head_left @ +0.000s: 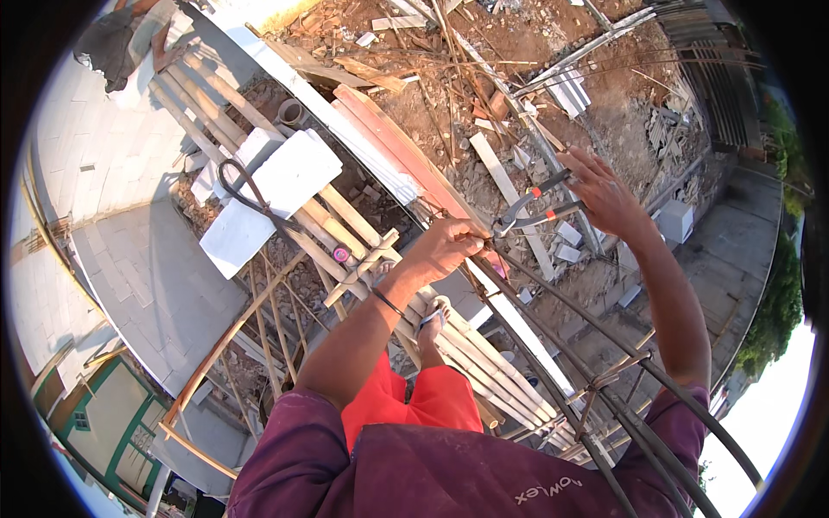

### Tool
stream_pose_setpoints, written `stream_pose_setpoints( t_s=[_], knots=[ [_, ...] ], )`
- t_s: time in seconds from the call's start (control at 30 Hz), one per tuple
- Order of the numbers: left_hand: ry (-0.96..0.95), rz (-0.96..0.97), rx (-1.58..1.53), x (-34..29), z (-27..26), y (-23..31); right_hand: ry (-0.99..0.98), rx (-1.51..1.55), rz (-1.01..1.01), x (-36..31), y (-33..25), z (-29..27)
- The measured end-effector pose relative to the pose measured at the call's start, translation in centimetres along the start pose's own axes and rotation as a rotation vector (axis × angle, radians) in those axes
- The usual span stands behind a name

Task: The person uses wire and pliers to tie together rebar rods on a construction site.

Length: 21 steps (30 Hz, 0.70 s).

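Note:
My right hand [602, 192] holds a pair of pincers [542, 216] with dark, orange-marked handles. The handles are spread, and the jaws point left toward my left fingertips. Pinched fingers of my left hand [442, 250] touch the end of the rebar cage beside those jaws. Whatever lies between these fingertips is too small to make out. From there the long steel bars [570, 306] run down to the lower right, crossed by a stirrup [617, 375] closer to my body.
Bamboo scaffold poles [509, 375] pass under my feet. White blocks [281, 186] rest on them with a dark looped strap [246, 190]. A person [117, 47] is at the upper left. Rubble and planks [509, 177] cover the ground far below, beyond the pinkish board [397, 142].

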<state>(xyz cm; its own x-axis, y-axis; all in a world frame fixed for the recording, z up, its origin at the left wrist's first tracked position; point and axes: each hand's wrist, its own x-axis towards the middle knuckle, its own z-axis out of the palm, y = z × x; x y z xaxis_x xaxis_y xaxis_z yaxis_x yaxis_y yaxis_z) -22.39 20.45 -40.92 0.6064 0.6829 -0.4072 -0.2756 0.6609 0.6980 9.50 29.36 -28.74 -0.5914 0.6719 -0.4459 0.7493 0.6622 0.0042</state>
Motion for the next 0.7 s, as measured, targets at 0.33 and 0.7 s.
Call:
stream_pose_setpoints(
  t_s=[0.33, 0.7],
  knots=[
    [-0.045, -0.025, 0.000, 0.3, -0.5, 0.3, -0.186, 0.133, -0.072, 0.3, 0.7, 0.7],
    [-0.067, -0.044, 0.052, 0.3, -0.7, 0.1, -0.252, -0.155, -0.149, 2.3, 0.8, -2.2]
  ],
)
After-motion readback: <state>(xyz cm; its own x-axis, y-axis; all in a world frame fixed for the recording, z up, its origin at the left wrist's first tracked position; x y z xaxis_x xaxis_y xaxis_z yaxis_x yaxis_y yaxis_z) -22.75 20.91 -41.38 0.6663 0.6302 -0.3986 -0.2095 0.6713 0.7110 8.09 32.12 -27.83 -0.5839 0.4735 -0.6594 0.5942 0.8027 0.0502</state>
